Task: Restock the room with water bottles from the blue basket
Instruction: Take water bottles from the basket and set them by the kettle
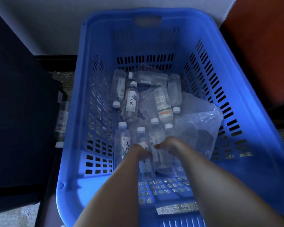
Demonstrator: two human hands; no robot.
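Reaching into the blue basket (246,89), both hands seemingly grip blurred bottles (144,149).

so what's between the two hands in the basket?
Head view: two clear water bottles, lying side by side. The left hand grips one bottle; the right hand grips the other.

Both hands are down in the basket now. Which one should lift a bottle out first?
Left, probably. The left hand already grips the upright middle bottle, while the right hand only meets the neighbouring bottle beside the plastic bag; its grip is unclear.
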